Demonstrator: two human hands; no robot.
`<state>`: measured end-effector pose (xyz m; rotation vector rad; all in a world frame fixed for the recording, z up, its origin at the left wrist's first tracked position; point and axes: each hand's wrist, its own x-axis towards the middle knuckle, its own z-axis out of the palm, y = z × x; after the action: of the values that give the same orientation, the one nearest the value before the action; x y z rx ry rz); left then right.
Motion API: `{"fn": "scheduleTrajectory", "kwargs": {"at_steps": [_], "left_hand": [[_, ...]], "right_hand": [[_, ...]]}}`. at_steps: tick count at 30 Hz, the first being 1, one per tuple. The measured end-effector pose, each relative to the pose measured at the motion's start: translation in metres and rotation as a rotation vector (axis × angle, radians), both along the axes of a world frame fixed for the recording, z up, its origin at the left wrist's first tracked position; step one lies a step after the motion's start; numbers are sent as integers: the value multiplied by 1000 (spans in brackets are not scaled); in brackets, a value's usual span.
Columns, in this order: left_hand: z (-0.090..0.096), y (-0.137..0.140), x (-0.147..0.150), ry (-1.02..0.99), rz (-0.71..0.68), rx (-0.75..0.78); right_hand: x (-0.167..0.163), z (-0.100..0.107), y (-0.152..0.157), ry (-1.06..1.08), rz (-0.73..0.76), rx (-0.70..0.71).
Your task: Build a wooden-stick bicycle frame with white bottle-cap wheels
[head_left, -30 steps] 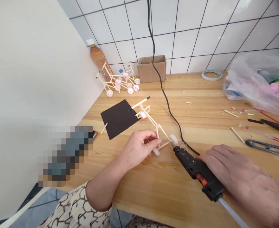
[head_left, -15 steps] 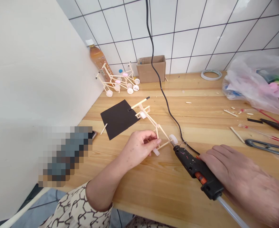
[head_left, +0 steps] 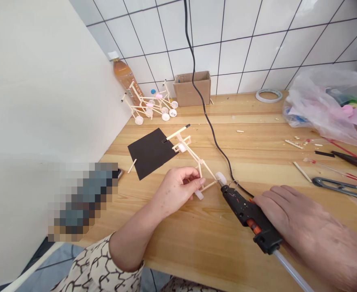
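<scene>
My left hand pinches a small model tricycle built from thin pale sticks, with white caps as wheels. Its handlebar has a black end and reaches over a black card lying on the table. My right hand is wrapped round a black glue gun, a clear glue stick coming out of its back. The gun's nozzle meets the stick frame beside the right white wheel. My right fingers are partly hidden behind the gun.
Finished stick models stand by a tea bottle and a cardboard box. A black cord crosses the table. To the right are a tape roll, a plastic bag, snips and loose sticks.
The whole view has shifted very slightly. Both hands keep their grip, and the glue gun's nozzle stays at the wheel joint.
</scene>
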<state>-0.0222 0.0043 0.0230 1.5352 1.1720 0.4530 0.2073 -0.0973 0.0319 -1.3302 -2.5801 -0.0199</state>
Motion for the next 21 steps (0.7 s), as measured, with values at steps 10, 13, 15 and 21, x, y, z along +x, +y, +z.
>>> {"fn": "scheduleTrajectory", "kwargs": {"at_steps": [10,13,15,21], "left_hand": [[1,0,1,-2,3,-9],[2,0,1,5,12,-17],[2,0,1,15,18,-23],[2,1,1,-12,-1,-19]], "right_hand": [[1,4,1,95,24,-34],[0,4,-2,105,38,-96],[-1,3,-3,93,48,-120],[-7,2,-1,103,76,-127]]}}
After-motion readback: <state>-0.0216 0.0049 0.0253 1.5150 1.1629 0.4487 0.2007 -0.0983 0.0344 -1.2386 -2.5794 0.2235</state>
